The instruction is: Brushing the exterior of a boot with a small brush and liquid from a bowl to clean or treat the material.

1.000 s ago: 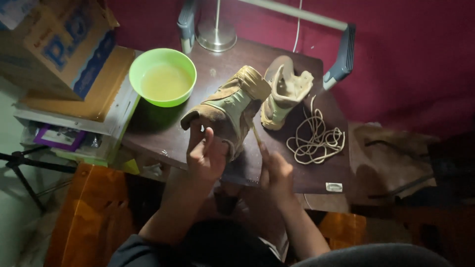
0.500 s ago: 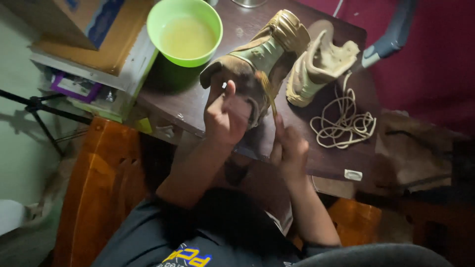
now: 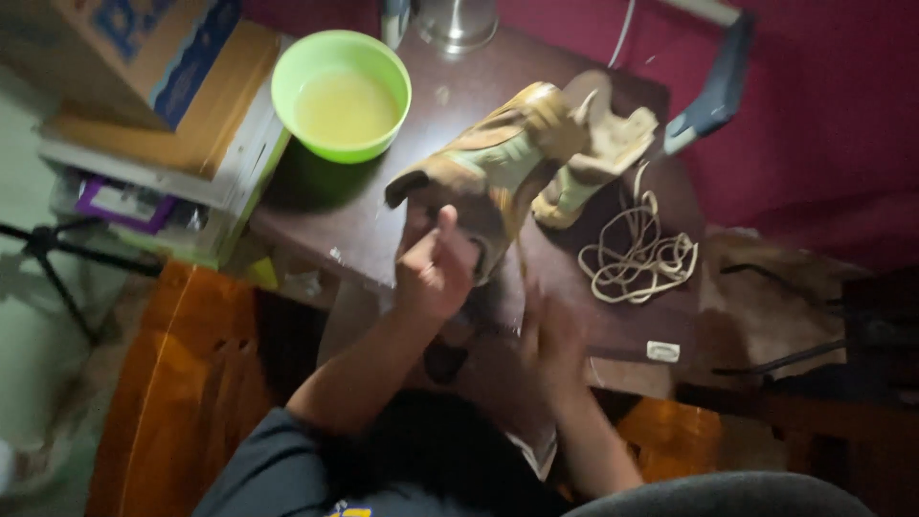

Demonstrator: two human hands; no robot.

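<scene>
The tan boot lies tilted on its side near the middle of the frame, on the dark table, its toe pointing lower left and its collar against a second tan boot to the upper right. The left hand is curled closed around the toe end, thumb raised. The right hand, lower and blurred, sits just under the boot's sole edge; I cannot tell how open it is or whether it holds anything. Since a second ago the view has swung and tipped, and the left hand has shifted its grip on the toe, so the handling goes on. A coil of pale lace lies right of centre, a green bowl of yellowish liquid upper left.
</scene>
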